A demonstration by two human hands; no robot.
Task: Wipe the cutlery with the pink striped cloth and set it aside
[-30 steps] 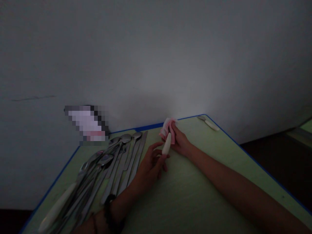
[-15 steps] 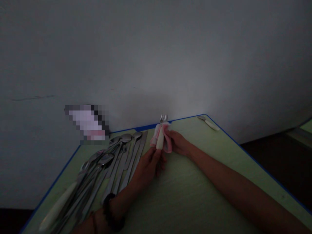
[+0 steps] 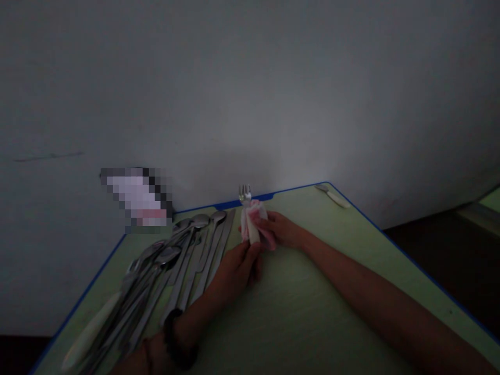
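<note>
- Fork [image 3: 254,234], shiny metal tines, smooth pale handle: above the table's [image 3: 304,317] far half.
- Left hand [image 3: 238,261]: fingers closed on the handle's end.
- Right hand [image 3: 283,229]: fingers pinching soft, crumpled pink-and-white cloth [image 3: 254,212] against the fork.
- Slender, glossy metal cutlery [image 3: 169,255]: heaped on the table's left side.

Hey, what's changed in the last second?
The fork shifted left, its once-hidden tines now showing above the cloth. Your right hand moved left too, the cloth now lower on the fork. Nothing was let go; your left hand still holds the handle. The loose cutlery stayed put.
</note>
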